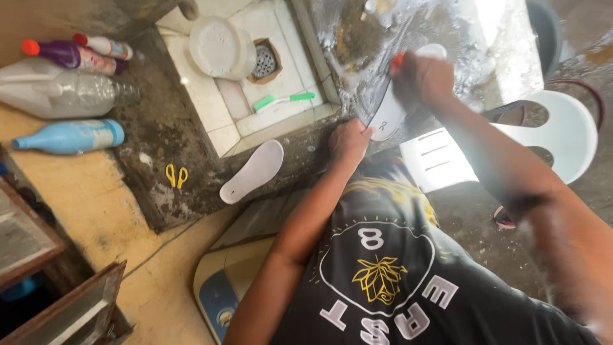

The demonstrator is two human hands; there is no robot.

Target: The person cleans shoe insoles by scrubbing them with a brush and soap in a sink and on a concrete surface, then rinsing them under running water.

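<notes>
Head view. My left hand (348,142), at centre frame, presses on the near end of a shoe insole (386,115) lying on the wet concrete slab (447,45) in the upper right. The fingers are curled over the insole's edge, pinning it flat so it does not slide on the soapy surface. My right hand (423,78), just above it, is closed around a scrub brush (434,51) with an orange-red handle tip; the white head shows past the knuckles and rests on the insole. Motion blur hides how tight that grasp is.

A second insole (253,172), white, lies at lower centre on the rough concrete ledge (159,160), apart from both hands and overhanging its edge. Yellow scissors (177,175) lie to its left.

The tiled basin (211,96) at top centre holds a green toothbrush (284,99), an upturned white bowl (220,48) and a floor drain (264,61), so runoff collects there. Detergent bottles (70,89) lie on their sides at upper left. A white plastic chair (568,134) stands at right.
</notes>
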